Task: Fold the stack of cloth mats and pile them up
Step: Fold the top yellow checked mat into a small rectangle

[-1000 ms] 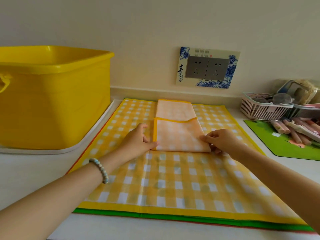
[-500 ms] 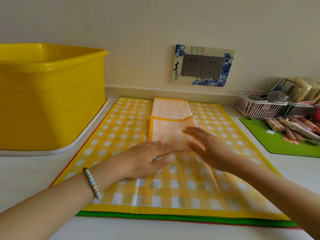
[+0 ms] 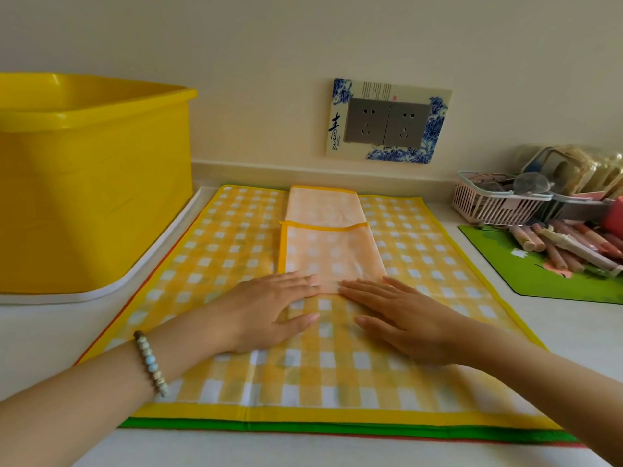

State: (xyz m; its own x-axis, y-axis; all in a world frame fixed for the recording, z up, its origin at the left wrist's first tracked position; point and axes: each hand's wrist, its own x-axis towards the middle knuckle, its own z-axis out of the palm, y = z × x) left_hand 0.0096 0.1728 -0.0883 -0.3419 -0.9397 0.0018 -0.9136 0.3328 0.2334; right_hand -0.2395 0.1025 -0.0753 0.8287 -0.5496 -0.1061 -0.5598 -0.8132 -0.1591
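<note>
I see left hand [image 3: 269, 308], right hand [image 3: 401, 318] flat, fingers straight, gripping nothing, pressing near edge of folded mat [image 3: 332, 254], probably setting crease.

A grey double socket plate [image 3: 387, 122] with a blue-and-white surround is mounted on the plain cream wall [image 3: 236, 45]. Below the socket plate, a low cream ledge [image 3: 269, 171] meets the white countertop [image 3: 40, 332], evenly lit by soft light.
</note>
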